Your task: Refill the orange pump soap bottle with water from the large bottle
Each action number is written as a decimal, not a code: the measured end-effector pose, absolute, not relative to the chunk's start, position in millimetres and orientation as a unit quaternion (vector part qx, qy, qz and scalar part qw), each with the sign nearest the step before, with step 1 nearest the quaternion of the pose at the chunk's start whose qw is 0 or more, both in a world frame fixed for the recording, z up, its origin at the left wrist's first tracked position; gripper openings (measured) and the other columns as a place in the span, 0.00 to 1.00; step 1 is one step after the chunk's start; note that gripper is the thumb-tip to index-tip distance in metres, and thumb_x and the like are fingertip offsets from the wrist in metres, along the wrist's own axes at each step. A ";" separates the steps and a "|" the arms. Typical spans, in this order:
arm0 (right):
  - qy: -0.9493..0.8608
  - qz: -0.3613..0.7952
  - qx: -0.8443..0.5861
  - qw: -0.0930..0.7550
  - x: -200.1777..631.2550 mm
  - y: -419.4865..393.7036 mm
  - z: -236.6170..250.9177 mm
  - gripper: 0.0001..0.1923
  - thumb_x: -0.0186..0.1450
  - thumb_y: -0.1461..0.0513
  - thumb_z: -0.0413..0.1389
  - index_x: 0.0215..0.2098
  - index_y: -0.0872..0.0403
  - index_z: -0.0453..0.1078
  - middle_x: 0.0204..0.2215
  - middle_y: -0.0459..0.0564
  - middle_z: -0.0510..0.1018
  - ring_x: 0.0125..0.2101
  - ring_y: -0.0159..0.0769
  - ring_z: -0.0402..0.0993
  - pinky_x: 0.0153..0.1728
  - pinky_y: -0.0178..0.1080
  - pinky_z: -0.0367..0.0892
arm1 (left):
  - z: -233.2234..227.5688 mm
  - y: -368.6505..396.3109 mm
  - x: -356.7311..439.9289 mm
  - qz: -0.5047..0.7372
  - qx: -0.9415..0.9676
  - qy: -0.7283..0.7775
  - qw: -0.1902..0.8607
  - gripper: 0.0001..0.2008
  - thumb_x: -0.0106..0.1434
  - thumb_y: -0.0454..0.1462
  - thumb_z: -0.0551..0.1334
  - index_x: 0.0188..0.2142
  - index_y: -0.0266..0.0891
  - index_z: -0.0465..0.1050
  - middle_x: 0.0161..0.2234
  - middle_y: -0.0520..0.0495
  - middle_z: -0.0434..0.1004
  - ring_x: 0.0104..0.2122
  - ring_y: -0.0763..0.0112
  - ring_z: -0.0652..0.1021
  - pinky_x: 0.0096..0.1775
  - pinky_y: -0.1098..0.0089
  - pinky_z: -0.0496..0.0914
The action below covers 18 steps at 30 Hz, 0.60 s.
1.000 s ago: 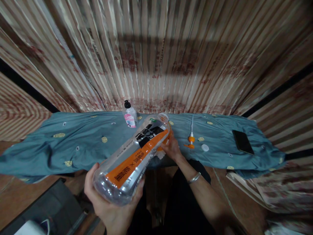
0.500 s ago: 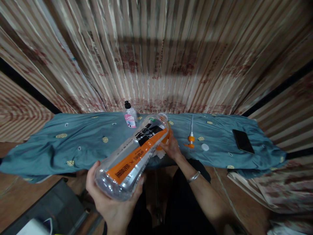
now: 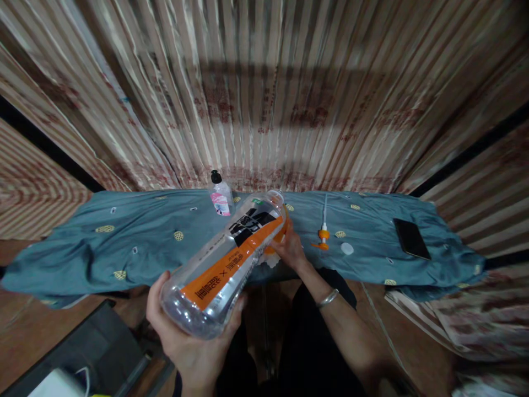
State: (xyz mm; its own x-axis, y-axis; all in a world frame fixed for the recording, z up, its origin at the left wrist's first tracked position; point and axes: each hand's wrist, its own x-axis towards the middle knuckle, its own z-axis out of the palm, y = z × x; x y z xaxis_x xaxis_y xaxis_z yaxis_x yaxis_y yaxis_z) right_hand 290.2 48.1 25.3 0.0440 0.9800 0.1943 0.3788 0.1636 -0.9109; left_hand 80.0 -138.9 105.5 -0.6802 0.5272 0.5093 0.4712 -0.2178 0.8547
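Left hand [image 3: 188, 344] cups base of big bottle [image 3: 226, 259] (tilted, neck away); right hand [image 3: 291, 248] grips neck end

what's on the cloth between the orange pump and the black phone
In the head view, a small white cap lies just right of the orange pump; from there to the black phone the blue cloth shows only its printed dots.

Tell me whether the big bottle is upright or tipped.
Tipped. The big bottle lies slanted, base in the left hand, neck end at the right hand above the table edge.

Striped curtain [image 3: 264, 94] behind blue-clothed table [image 3: 136, 242]
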 end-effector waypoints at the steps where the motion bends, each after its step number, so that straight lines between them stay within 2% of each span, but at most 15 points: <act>1: -0.609 0.328 -0.559 0.457 290.4 48.2 25.3 0.44 0.60 0.45 0.79 0.68 0.49 0.74 0.53 0.59 0.94 0.54 0.65 0.95 0.57 0.62 0.91 | 105.5 -138.9 79.7 0.672 0.400 0.623 0.020 0.59 0.49 0.62 0.90 0.72 0.43 0.72 0.67 0.39 0.78 0.63 0.50 0.81 0.83 0.43 0.67; 10: -0.611 0.319 -0.558 0.463 289.8 47.4 25.6 0.43 0.61 0.46 0.79 0.69 0.48 0.73 0.55 0.57 0.94 0.55 0.63 0.95 0.59 0.62 0.90 | 105.6 -138.1 78.4 0.662 0.401 0.633 0.024 0.59 0.50 0.65 0.88 0.72 0.45 0.72 0.67 0.39 0.77 0.63 0.49 0.82 0.82 0.43 0.68; 13: -0.610 0.322 -0.560 0.459 289.6 46.2 28.2 0.43 0.61 0.47 0.79 0.69 0.49 0.73 0.56 0.59 0.93 0.56 0.64 0.94 0.60 0.63 0.90 | 101.4 -139.1 71.5 0.655 0.409 0.635 0.027 0.58 0.51 0.63 0.89 0.73 0.46 0.71 0.67 0.40 0.78 0.64 0.49 0.82 0.82 0.43 0.68; 15: -0.607 0.327 -0.561 0.458 289.1 45.2 30.1 0.42 0.61 0.48 0.79 0.68 0.49 0.74 0.57 0.60 0.93 0.57 0.65 0.94 0.60 0.64 0.90 | 96.9 -140.5 64.3 0.641 0.426 0.637 0.038 0.60 0.48 0.59 0.91 0.73 0.47 0.71 0.66 0.42 0.78 0.62 0.50 0.82 0.81 0.42 0.70; 18: -0.603 0.336 -0.559 0.460 287.7 43.4 32.2 0.41 0.61 0.50 0.79 0.69 0.48 0.74 0.57 0.58 0.94 0.56 0.63 0.95 0.60 0.63 0.90 | 89.2 -142.8 55.1 0.643 0.415 0.641 0.052 0.62 0.43 0.58 0.92 0.73 0.49 0.73 0.64 0.43 0.79 0.61 0.47 0.83 0.78 0.35 0.73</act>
State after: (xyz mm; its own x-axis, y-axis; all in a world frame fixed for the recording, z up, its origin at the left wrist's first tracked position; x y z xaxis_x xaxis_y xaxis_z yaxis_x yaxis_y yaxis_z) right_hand 287.7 43.4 32.2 0.0466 0.9826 0.1799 0.3657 0.1508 -0.9184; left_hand 55.1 -142.8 89.2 -0.6503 0.5993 0.4669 0.4648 -0.1723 0.8685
